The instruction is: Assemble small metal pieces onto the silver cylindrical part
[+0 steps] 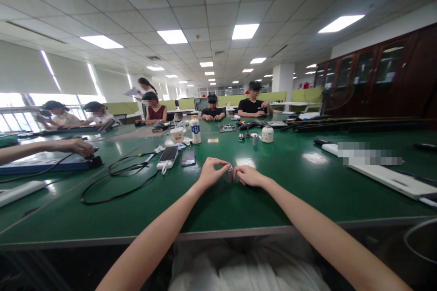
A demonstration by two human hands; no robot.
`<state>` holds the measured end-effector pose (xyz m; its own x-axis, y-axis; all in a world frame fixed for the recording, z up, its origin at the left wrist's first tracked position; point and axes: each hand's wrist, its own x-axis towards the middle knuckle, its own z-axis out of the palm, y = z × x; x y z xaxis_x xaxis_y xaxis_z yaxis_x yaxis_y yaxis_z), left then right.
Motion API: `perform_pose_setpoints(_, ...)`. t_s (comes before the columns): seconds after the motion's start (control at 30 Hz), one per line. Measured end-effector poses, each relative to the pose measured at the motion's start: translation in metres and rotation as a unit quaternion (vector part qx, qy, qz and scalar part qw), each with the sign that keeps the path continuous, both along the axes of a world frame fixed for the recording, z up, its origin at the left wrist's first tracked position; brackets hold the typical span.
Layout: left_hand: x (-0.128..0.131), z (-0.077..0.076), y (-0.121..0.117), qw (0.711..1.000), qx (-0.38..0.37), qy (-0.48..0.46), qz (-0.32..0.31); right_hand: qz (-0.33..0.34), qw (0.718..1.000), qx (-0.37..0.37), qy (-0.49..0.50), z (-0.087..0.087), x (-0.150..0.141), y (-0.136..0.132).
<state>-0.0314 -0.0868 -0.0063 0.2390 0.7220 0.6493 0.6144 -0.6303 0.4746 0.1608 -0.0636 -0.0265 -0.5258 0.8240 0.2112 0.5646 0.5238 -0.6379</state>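
A small silver metal cylinder [229,175] stands upright on the green tabletop in front of me. My left hand [212,171] pinches it near the top from the left side, thumb and fingers closed. Just to its right, my right hand [251,176] rests low on the table with its fingers curled in. Something small and greyish shows at the right fingertips, but I cannot make out what it is. Farther off stands another small silver cylinder [254,139], close to a round white jar [267,134].
Left of my hands lie a phone [168,158], a dark card-like device [188,158] and a looped black cable [116,168]. A bottle [195,129] and a cup [177,134] stand behind. A long white power strip [378,170] lies right. Another person's hand [80,148] reaches in from the left.
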Motion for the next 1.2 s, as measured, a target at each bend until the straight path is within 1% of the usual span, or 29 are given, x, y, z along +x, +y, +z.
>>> perform_pose_setpoints(0.13, 0.0002, -0.0015, 0.0009, 1.0, -0.017, -0.014, -0.007, -0.002, 1.0, 0.0, -0.004, 0.0, -0.0002, 0.0003)
perform_pose_setpoints(0.33, -0.0011, -0.0013, 0.0024, 1.0, -0.009, -0.026, -0.003, -0.004, 1.0, -0.004, 0.001, -0.0005, -0.0002, -0.0005)
perform_pose_setpoints(0.57, -0.0008, -0.0018, 0.0009, 0.998, -0.029, -0.057, -0.011, -0.004, 1.0, -0.002, -0.003, 0.0014, -0.0001, -0.0022)
perform_pose_setpoints(1.2, 0.0019, -0.0002, -0.0019, 0.997, -0.01, -0.06, -0.054, -0.002, 1.0, -0.005, -0.002, -0.0007, -0.0004, 0.0004)
